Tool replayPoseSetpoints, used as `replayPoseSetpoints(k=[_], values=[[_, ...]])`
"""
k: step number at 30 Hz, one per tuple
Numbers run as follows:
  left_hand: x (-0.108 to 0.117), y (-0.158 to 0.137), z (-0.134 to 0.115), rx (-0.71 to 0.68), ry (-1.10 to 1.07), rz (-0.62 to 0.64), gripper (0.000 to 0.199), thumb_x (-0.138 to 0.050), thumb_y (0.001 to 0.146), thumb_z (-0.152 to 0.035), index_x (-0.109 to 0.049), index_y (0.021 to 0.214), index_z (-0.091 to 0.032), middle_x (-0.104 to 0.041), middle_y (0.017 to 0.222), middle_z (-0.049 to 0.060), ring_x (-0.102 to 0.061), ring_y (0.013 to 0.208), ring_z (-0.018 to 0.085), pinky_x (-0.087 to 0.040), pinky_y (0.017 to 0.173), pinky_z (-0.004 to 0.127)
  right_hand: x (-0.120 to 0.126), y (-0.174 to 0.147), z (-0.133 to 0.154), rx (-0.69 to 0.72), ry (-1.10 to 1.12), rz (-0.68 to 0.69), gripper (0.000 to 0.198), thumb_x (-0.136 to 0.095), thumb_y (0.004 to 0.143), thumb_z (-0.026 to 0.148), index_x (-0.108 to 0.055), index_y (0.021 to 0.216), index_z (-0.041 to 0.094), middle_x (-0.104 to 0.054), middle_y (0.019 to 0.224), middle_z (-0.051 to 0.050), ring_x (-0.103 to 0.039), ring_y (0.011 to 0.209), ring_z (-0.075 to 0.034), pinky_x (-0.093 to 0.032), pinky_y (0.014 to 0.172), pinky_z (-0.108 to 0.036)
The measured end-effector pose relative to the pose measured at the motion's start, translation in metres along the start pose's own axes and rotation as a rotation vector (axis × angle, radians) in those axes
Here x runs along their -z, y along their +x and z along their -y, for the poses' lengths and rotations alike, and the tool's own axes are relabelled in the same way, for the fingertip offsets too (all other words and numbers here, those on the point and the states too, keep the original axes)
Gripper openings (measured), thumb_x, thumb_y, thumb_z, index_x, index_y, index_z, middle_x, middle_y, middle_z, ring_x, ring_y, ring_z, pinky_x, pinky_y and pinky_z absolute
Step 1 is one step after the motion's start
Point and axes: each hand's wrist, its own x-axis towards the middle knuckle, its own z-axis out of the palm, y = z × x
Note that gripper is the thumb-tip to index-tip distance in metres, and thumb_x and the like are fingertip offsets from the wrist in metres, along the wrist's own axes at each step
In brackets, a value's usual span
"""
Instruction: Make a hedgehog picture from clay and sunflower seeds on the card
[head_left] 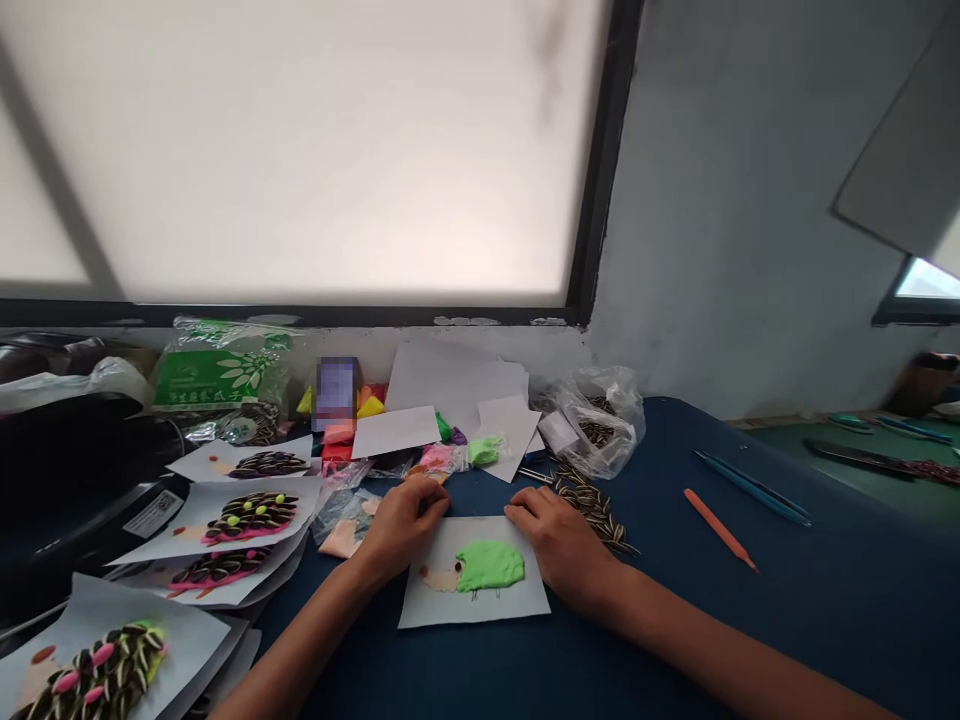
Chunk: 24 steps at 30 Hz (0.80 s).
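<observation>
In front of me on the blue table lies a white sheet of paper (431, 608). Bright green clay (491, 566) covers the body of a small animal picture on it, leaving the pale snout and thin legs showing. My left hand (409, 520) is closed at the upper left corner, fingers curled and thumb against the edge. My right hand (562, 540) has its bent fingers on the upper right corner, covering it. Both hands hold the sheet by its top corners; the undersides of the fingers are hidden. Beyond the right hand lies a pile of striped sunflower seeds (589, 505).
At left are stacked pictures (247, 510) covered in seeds, beside a black object (67, 480). Behind stand a green seed bag (225, 365), clay packets (337, 450), white papers (457, 375) and a plastic bag of seeds (600, 425). Blue tweezers (750, 487) and an orange tool (720, 528) lie right.
</observation>
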Motion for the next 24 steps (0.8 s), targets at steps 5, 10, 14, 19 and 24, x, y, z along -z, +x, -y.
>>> replayPoseSetpoints(k=[5, 10, 14, 19, 24], values=[[-0.004, 0.001, 0.000, -0.049, 0.072, -0.018, 0.013, -0.048, 0.080, -0.022, -0.060, 0.074, -0.020, -0.058, 0.067, 0.001, -0.053, 0.069, 0.019, -0.031, 0.063, 0.029, 0.000, 0.001, 0.002, -0.011, -0.016, 0.013, 0.033, -0.048, 0.087, -0.001, -0.065, 0.113, 0.010, -0.061, 0.116, -0.013, -0.055, 0.104, -0.026, -0.045, 0.092, -0.037], [-0.004, 0.000, -0.001, -0.031, 0.097, 0.003, 0.011, -0.049, 0.078, -0.021, -0.059, 0.073, -0.020, -0.054, 0.062, -0.001, -0.050, 0.062, 0.018, -0.029, 0.059, 0.028, 0.000, 0.001, 0.003, -0.017, -0.013, 0.015, 0.033, -0.046, 0.087, -0.001, -0.065, 0.111, 0.011, -0.060, 0.116, -0.013, -0.054, 0.104, -0.025, -0.045, 0.092, -0.037], [0.001, 0.004, -0.004, 0.002, 0.102, 0.064, 0.010, -0.049, 0.076, -0.019, -0.057, 0.073, -0.020, -0.054, 0.062, -0.002, -0.050, 0.060, 0.016, -0.029, 0.057, 0.027, 0.002, 0.001, 0.001, -0.015, 0.010, 0.022, 0.033, -0.047, 0.085, -0.002, -0.064, 0.110, 0.011, -0.060, 0.114, -0.014, -0.054, 0.102, -0.026, -0.045, 0.090, -0.037], [0.004, 0.010, -0.007, 0.024, 0.108, 0.120, 0.009, -0.049, 0.072, -0.017, -0.056, 0.068, -0.020, -0.055, 0.063, -0.001, -0.051, 0.060, 0.016, -0.031, 0.054, 0.026, 0.010, 0.006, -0.003, -0.012, 0.050, 0.047, 0.039, -0.045, 0.080, -0.005, -0.064, 0.110, 0.013, -0.063, 0.109, -0.012, -0.057, 0.099, -0.024, -0.045, 0.085, -0.033], [0.004, 0.012, -0.003, -0.048, 0.157, -0.127, 0.016, -0.044, 0.082, -0.019, -0.060, 0.079, -0.020, -0.061, 0.079, 0.004, -0.057, 0.076, 0.021, -0.040, 0.067, 0.030, 0.020, 0.016, -0.005, -0.031, 0.087, 0.058, 0.032, -0.045, 0.087, 0.001, -0.065, 0.109, 0.013, -0.066, 0.100, -0.012, -0.062, 0.092, -0.024, -0.045, 0.075, -0.031]])
